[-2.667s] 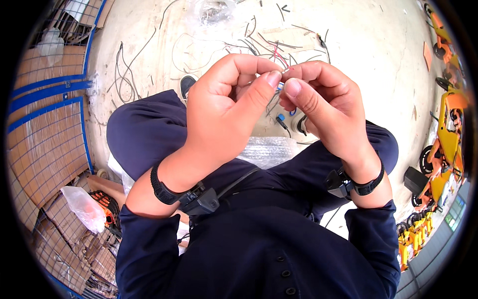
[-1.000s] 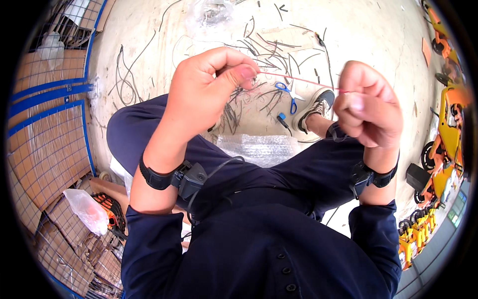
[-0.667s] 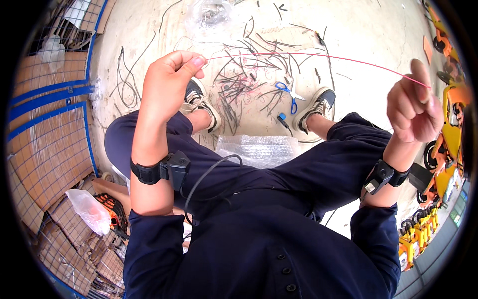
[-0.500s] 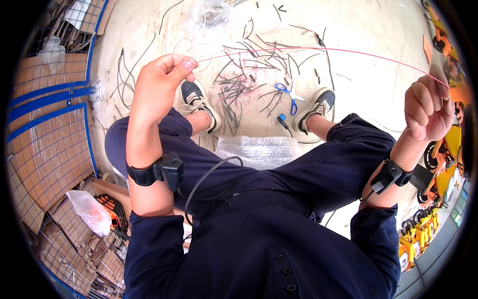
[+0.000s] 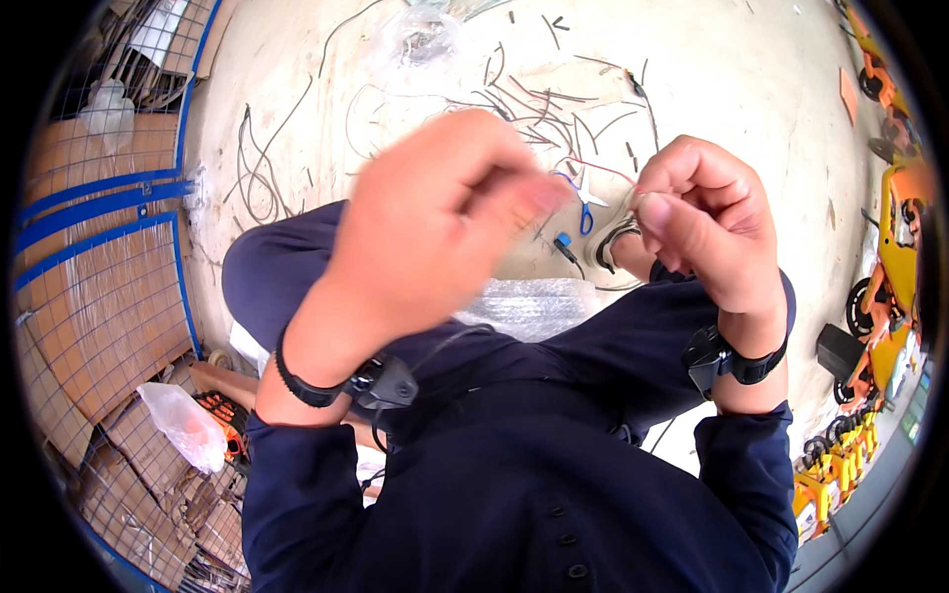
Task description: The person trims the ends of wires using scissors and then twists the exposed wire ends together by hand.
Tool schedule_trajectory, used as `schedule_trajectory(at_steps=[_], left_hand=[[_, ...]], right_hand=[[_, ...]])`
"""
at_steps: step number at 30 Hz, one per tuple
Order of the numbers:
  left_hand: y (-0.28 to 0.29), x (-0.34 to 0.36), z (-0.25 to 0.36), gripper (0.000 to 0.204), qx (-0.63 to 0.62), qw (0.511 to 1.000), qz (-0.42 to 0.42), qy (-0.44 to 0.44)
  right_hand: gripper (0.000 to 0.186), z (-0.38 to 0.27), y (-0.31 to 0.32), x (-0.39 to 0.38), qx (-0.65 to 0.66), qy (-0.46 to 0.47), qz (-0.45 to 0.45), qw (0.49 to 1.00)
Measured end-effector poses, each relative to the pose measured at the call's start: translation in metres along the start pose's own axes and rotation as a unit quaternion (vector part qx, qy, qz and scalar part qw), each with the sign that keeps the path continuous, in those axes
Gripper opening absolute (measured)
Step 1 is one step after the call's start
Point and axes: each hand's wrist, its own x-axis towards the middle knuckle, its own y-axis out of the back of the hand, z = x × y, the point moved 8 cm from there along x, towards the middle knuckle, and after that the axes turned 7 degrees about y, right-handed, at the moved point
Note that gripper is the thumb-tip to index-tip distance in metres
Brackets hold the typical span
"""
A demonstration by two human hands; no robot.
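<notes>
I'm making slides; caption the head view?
Right hand pinching a red wire, blurred left hand alongside, dark wires scattered on the floor.

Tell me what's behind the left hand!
Dark wire scraps on the floor peek out above the left hand, blue-handled scissors to its right, a trouser knee to its left. Whatever the hand covers can't be seen.

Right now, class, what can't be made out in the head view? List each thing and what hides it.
Head view:
- Left hand: motion blur hides whether its grip is closed on anything.
- Red wire: one end is covered by the right hand; the other is lost near the blurred left hand.
- Right shoe: its toe is behind the right hand.
- Yellow-and-orange machines: cut off by the dark fisheye rim.
</notes>
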Motion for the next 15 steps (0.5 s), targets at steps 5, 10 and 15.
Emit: schedule_trajectory(at_steps=[5, 10, 15], left_hand=[[-0.020, 0.000, 0.020, 0.022, 0.099, 0.976, 0.035, -0.191], [-0.024, -0.003, 0.018, 0.021, 0.193, 0.950, 0.036, -0.243], [-0.025, -0.003, 0.022, 0.015, 0.213, 0.946, 0.029, -0.243]], right_hand=[[0.003, 0.011, -0.019, 0.006, 0.045, -0.011, -0.019, 0.999], [0.005, 0.005, -0.018, 0.006, -0.088, 0.069, -0.037, 0.993], [0.007, 0.007, -0.023, 0.004, -0.142, 0.048, -0.019, 0.988]])
